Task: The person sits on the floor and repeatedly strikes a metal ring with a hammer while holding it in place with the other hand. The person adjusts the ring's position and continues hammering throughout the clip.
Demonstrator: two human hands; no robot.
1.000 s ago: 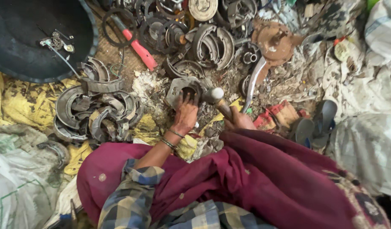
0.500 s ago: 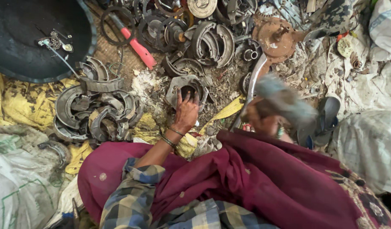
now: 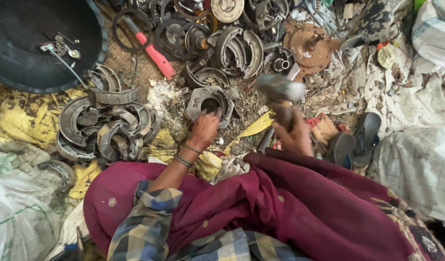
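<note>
Hammer [image 3: 279, 92] raised again – blurred, left hand [image 3: 203, 130] on metal part [image 3: 210, 101]

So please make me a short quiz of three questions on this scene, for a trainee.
1. True or false: the left hand rests on the grey metal part with a round hole.
2. What does the right hand grip: (a) the red-handled tool, (b) the blurred metal-headed hammer, (c) the dark sandal?
3. On which side of the person lies the heap of curved grey brake shoes?

Key: 1 true; 2 b; 3 left.
</note>
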